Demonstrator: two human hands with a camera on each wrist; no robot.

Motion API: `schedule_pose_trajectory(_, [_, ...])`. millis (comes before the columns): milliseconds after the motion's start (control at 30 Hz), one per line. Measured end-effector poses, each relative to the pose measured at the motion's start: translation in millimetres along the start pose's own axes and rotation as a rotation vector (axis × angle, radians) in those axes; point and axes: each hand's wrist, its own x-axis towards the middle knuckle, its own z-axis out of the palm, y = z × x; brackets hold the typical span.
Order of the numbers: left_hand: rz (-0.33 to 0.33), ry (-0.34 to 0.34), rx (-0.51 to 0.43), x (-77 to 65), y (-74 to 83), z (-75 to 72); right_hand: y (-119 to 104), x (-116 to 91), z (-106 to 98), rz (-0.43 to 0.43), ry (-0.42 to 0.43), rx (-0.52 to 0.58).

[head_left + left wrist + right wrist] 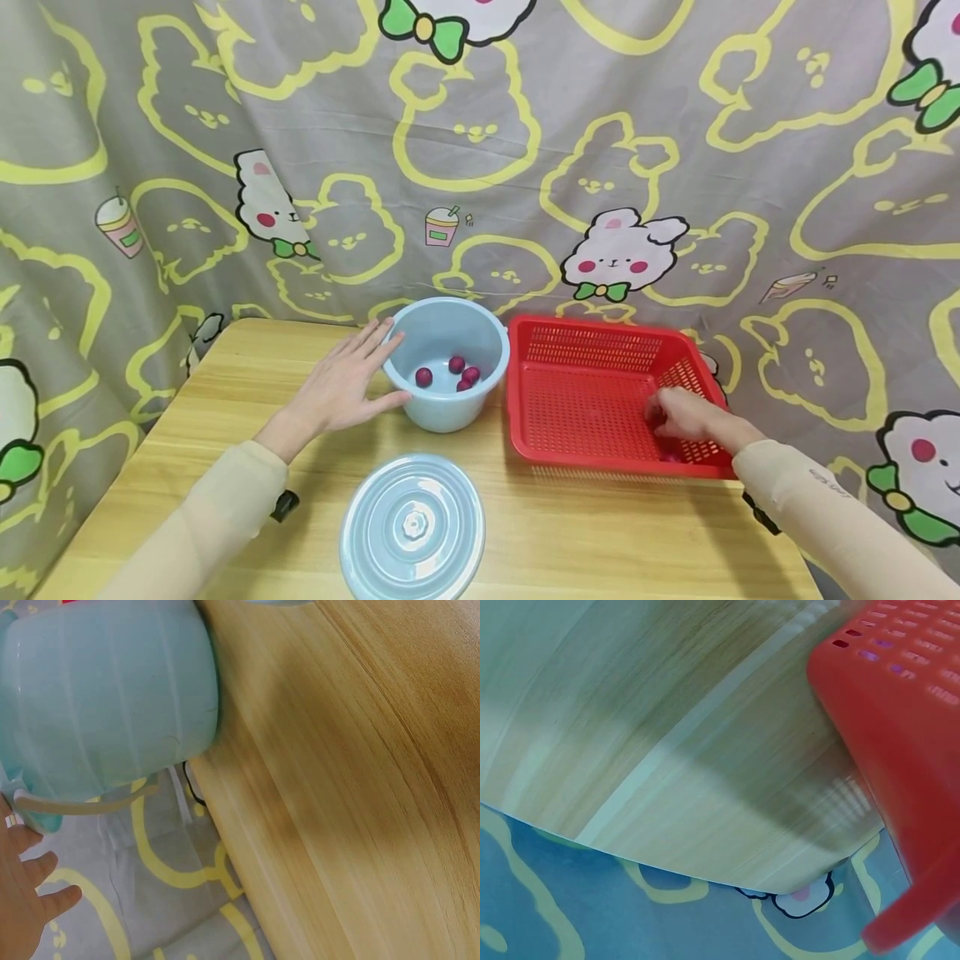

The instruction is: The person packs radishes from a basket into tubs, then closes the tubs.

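My left hand (337, 383) is at the left rim of a light blue bucket (442, 412), fingers straight and spread. In the left wrist view its fingers (58, 901) show beside the bucket's pale handle (90, 806). Several small dark red balls (423, 377) lie on the bucket's bottom. My right hand (686, 414) reaches down into the right side of a red plastic basket (600, 460), fingers bent downward and blurred. Close below it, a dark red ball (672, 457) is partly visible in the basket's near right corner. Whether the fingers hold anything is hidden.
A round light blue lid (412, 550) lies on the wooden table (570, 533) in front of the bucket. The basket stands just right of the bucket. Behind the table hangs a grey patterned curtain (480, 275). The table's edge runs along the left side.
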Motion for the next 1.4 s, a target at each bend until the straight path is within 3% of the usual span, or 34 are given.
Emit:
schedule_pose_trajectory(567, [-0.001, 0.008, -0.006, -0.5, -1.1, 0.7, -3.2, 0.9, -3.1, 0.001, 0.057, 0.047])
schedule_pose_trajectory(1400, [-0.002, -0.008, -0.003, 0.2, 0.2, -1.6, -57.3, 19.1, -34.8, -0.082, 0.21, 0.049])
